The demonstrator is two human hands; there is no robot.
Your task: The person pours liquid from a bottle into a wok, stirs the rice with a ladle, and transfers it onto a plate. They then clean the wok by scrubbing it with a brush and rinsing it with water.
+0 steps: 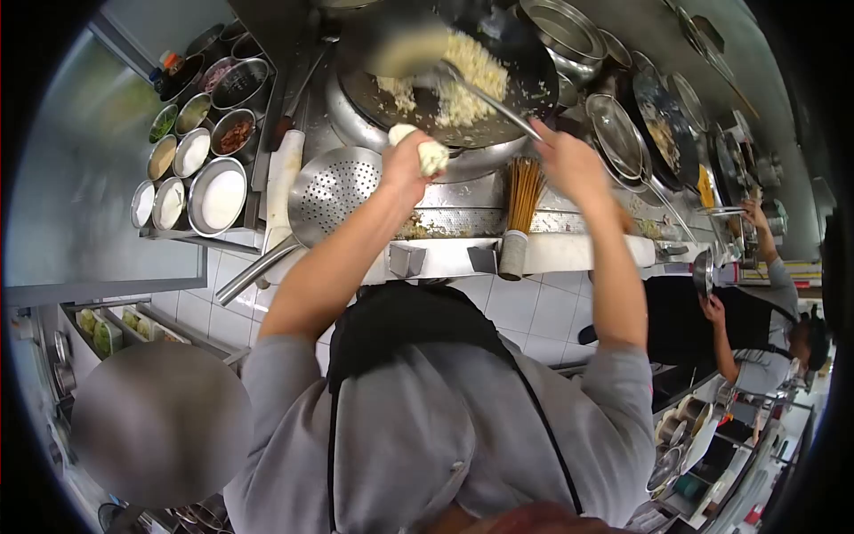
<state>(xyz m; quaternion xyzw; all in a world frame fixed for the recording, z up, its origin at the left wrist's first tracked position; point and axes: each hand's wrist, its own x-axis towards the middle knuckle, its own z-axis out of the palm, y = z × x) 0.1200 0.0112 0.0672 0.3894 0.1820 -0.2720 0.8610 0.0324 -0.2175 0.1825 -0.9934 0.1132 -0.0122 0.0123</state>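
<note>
A dark wok (534,67) on the stove holds pale yellow rice (476,80) with small bits in it. My left hand (405,173) is closed around a folded whitish cloth (433,158) at the wok's near rim. My right hand (572,165) grips the long metal handle of a wok utensil (496,107). Its head reaches into the rice and is too blurred to tell ladle from spatula. Left of the rice, a yellowish patch is smeared by motion. Below my right hand stands a bamboo wok brush (523,196). A perforated metal strainer (334,191) lies near my left forearm.
Metal bowls of ingredients, including a white-filled bowl (218,198), stand at left. Wire strainers (616,133) and another wok (663,133) are on the right. Further right, a co-worker (756,329) holds a metal bowl (703,271). A blurred round shape (160,425) fills the lower left.
</note>
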